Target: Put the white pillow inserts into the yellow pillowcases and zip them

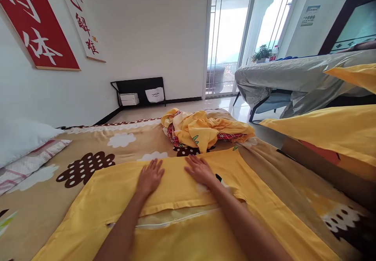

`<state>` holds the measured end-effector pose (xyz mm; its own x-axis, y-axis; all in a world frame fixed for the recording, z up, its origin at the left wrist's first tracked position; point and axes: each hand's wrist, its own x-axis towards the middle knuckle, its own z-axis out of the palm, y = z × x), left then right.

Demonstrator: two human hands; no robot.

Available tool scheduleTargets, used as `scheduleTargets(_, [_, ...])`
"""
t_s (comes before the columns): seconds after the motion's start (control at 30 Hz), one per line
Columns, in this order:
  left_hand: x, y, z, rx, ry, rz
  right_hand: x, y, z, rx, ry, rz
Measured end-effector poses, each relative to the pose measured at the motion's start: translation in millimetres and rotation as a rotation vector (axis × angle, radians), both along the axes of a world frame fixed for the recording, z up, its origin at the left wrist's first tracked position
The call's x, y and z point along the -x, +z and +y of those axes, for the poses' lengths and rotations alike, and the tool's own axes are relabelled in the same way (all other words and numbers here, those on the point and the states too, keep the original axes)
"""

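Observation:
A yellow fabric cover [117, 190] lies spread on the bed, with a slit and a pale zipper strip [167, 225] across it below my hands. My left hand [150, 176] rests palm down near its far edge, fingers outstretched. Palm down too, my right hand [200, 169] presses on the same edge farther right, its fingers spread. Neither hand grips anything. Just beyond the far edge sits a crumpled heap of yellow cloth [202, 127] with red checked parts.
The bed wears a tan sheet [132, 143] with cloud patterns. A white pillow [23, 139] lies at left. More yellow cloth [331, 131] hangs at right, near a table under a silvery cover [270, 75]. A black rack [141, 86] stands by the wall.

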<state>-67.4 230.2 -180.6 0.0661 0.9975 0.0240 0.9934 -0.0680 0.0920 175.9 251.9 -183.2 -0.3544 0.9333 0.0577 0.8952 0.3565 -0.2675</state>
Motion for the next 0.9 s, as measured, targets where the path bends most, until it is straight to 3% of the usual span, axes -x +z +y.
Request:
scheduleTargets(0.1, [79.7, -1.6, 0.0, 0.003, 0.178, 0.029, -80.2, -3.8, 14.5, 0.005, -0.066, -0.031])
scheduleTargets(0.17, [132.6, -2.0, -6.4, 0.019, 0.364, 0.029, -123.6, -7.3, 19.3, 0.008, -0.13, -0.069])
scheduleTargets(0.27, [184.1, -2.2, -21.0, 0.031, 0.546, 0.037, -154.8, -10.3, 21.5, 0.012, -0.266, -0.136])
scheduleTargets(0.33, [195.7, 0.1, -29.7, 0.016, 0.617, 0.041, -157.5, -6.3, 21.6, 0.037, -0.338, -0.184])
scheduleTargets(0.4, [188.7, 4.9, -35.7, 0.019, 0.65, 0.037, -150.6, 3.6, 19.6, 0.074, -0.37, -0.216])
scheduleTargets(0.47, [162.1, 11.0, -40.7, 0.013, 0.576, 0.042, -133.7, 16.0, 12.5, 0.09, -0.362, -0.226])
scheduleTargets(0.53, [117.6, 16.1, -47.5, -0.02, 0.353, 0.041, -103.3, 25.4, -2.1, 0.068, -0.289, -0.227])
scheduleTargets(0.63, [39.2, 19.3, -60.7, 0.0, -0.098, -0.052, -41.0, 26.1, -34.8, 0.055, 0.009, -0.176])
scheduleTargets(0.67, [18.0, 18.9, -64.6, 0.042, -0.18, -0.083, -22.2, 23.4, -46.0, 0.084, 0.16, -0.099])
scheduleTargets(0.73, [-4.9, 15.4, -70.2, 0.106, -0.266, -0.11, 1.2, 17.0, -63.7, 0.093, 0.252, -0.028])
scheduleTargets(0.8, [4.1, 9.1, -73.9, 0.104, -0.271, -0.102, -1.5, 12.0, -71.5, 0.105, 0.244, -0.009])
scheduleTargets(0.9, [69.4, -0.3, -80.6, 0.077, -0.104, -0.044, -48.4, 5.1, -68.3, 0.097, 0.1, -0.04])
